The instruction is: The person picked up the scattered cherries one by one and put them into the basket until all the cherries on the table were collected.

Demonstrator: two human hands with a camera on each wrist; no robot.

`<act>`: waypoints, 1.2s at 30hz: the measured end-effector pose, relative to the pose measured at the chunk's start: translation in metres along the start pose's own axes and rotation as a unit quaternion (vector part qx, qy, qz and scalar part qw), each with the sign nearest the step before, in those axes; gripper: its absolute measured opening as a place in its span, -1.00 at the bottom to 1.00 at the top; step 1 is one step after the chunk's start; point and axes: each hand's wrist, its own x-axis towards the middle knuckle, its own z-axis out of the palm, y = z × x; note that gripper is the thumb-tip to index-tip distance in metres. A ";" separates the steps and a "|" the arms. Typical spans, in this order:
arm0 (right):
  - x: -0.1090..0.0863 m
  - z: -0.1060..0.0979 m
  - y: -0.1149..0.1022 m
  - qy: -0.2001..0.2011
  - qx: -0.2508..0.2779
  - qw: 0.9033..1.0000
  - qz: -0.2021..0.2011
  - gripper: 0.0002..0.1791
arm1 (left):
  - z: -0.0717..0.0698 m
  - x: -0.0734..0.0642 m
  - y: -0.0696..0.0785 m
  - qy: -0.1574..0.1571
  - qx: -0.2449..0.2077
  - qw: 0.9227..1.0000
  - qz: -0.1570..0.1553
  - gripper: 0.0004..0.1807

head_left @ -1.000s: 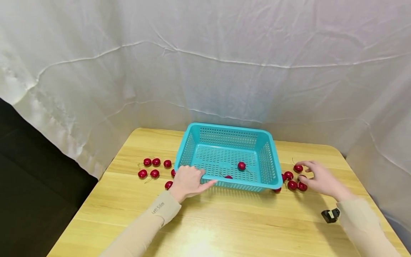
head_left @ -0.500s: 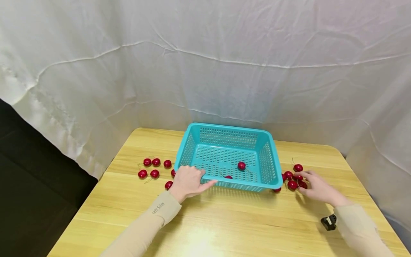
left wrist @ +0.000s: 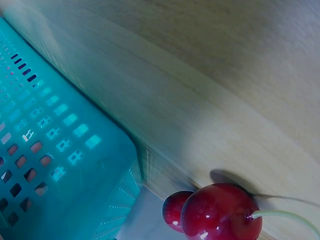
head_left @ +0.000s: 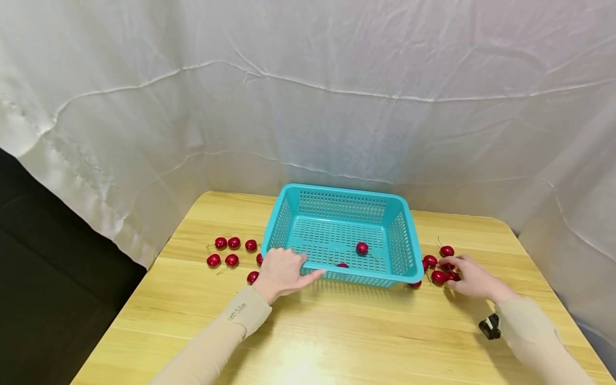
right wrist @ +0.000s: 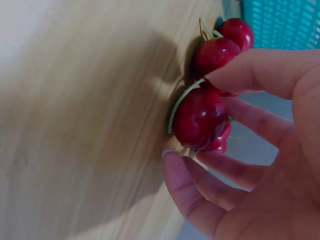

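Note:
My left hand [head_left: 283, 271] grips the near left rim of a turquoise plastic basket [head_left: 414, 243], thumb stretched along the outside. Fingers show through the basket's holes in the left wrist view. Two red cherries lie inside, one cherry [head_left: 362, 248] near the middle. Right of the basket, my right hand [head_left: 474, 278] is among several cherries on the table. In the right wrist view its loosely bent fingers are spread about a stemmed cherry [right wrist: 197, 117], with the thumb tip at its upper edge. I see no firm pinch. The cherries there partly hide one another.
Several more cherries [head_left: 232, 261] lie left of the basket, some beside the left hand. A wooden table [head_left: 366, 331] bears everything. White cloth [head_left: 308, 123] hangs behind it. A small black device [head_left: 490, 326] is at the right wrist.
My right hand has moved slightly left and down, in among the right-hand cherries. A couple of these have shifted a little. My left hand and the basket have stayed still.

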 end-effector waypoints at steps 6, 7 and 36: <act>0.007 0.000 0.005 -0.014 -0.004 1.000 0.004 -0.45 | -0.001 0.000 0.000 -0.003 0.002 1.000 -0.001 -0.27; 0.008 0.000 0.005 -0.019 -0.004 1.000 0.007 -0.45 | -0.001 0.000 0.000 -0.003 0.003 1.000 -0.001 -0.27; 0.013 0.006 0.006 -0.039 -0.028 0.999 -0.001 -0.75 | -0.002 0.000 0.000 -0.007 0.001 1.000 -0.003 -0.30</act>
